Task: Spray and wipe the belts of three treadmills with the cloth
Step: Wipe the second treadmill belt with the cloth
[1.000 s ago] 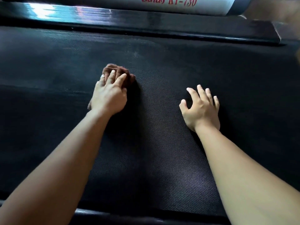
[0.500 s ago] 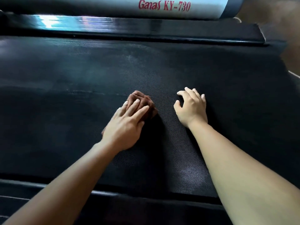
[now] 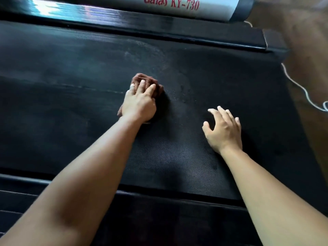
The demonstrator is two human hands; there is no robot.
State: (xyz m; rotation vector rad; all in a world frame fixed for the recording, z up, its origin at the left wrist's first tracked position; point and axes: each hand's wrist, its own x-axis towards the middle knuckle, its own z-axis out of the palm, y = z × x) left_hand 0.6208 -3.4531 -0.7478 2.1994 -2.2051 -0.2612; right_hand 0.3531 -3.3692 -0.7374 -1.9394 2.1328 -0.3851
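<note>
A black textured treadmill belt (image 3: 71, 107) fills most of the view. My left hand (image 3: 140, 103) presses a bunched brown cloth (image 3: 154, 84) flat on the belt near its middle, with straight fingers lying over the cloth. My right hand (image 3: 223, 130) rests on the belt to the right of the cloth, fingers spread and slightly bent, holding nothing. Small wet specks show on the belt just right of the cloth. No spray bottle is in view.
A glossy black side rail (image 3: 142, 20) runs along the far edge of the belt, and a white frame tube (image 3: 204, 9) with red lettering lies beyond it. Another black rail (image 3: 159, 201) borders the near edge. A white cord (image 3: 300, 86) trails over the brown floor at right.
My left hand slid the cloth to the right across the belt, then a little farther away. My right hand moved apart from the cloth, to the right and nearer to me.
</note>
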